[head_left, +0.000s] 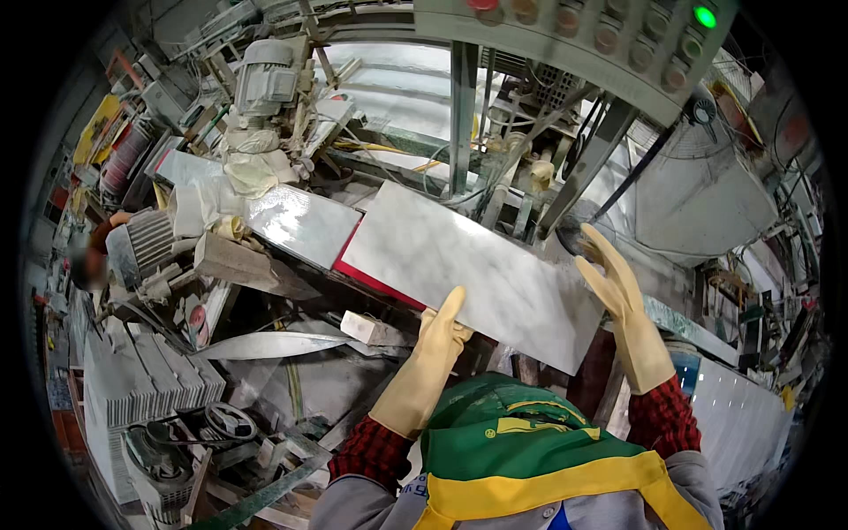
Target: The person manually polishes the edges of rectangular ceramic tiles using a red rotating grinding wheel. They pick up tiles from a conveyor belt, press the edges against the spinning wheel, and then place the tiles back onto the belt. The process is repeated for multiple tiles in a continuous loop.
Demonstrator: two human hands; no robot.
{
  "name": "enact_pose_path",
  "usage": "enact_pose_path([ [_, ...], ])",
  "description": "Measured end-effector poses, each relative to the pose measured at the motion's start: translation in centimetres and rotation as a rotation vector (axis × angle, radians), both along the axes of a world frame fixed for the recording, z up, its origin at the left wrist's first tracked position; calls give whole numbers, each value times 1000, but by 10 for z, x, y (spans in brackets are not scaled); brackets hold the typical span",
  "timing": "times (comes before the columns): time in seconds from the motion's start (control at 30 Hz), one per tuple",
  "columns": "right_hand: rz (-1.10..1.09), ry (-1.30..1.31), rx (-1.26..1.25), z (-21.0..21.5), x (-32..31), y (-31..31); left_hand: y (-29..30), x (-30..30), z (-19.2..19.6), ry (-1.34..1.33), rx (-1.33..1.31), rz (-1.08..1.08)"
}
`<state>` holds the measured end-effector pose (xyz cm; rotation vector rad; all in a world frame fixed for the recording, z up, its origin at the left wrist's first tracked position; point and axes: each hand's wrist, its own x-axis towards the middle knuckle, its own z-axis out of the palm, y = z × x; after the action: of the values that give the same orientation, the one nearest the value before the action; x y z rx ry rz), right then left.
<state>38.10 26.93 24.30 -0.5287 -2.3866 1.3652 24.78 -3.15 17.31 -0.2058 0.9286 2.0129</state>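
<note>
A white marble slab with grey veining (468, 265) lies at a slant in front of me, partly over a red belt (384, 281). My left hand (437, 344), in a cream rubber glove, grips its near long edge, thumb on top and the other fingers curled at the edge, partly hidden. At the slab's right end my right hand (624, 314), gloved alike, stands with fingers stretched apart. Whether its fingertips touch the slab I cannot tell. A second glossy pale slab (305, 223) lies farther left along the same line.
A dusty motor (265, 79) and machine parts stand at the upper left. The control panel (574, 40) with a lit green lamp hangs above. Stacked slabs (132, 397) stand at the lower left, near a black handwheel (231, 421). Right of me leans a pale glossy panel (742, 424).
</note>
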Motion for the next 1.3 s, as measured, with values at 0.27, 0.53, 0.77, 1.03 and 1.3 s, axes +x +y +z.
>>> enact_pose_path([
  [0.27, -420, -169, -1316, -162, 70, -54, -23, -28, -6, -57, 49, 223],
  [0.53, -621, -253, -992, -104, 9, -105, -32, -53, -48, -180, 52, 237],
  [0.77, -665, -267, -964, -66, -22, -128, -41, -60, -49, -292, 120, 237],
  [1.03, -737, -303, -848, -104, -25, -127, -79, -48, -11, -191, -41, -400],
  [1.3, -658, -458, -697, -105, -40, -139, -100, -75, 10, 194, -245, -405],
])
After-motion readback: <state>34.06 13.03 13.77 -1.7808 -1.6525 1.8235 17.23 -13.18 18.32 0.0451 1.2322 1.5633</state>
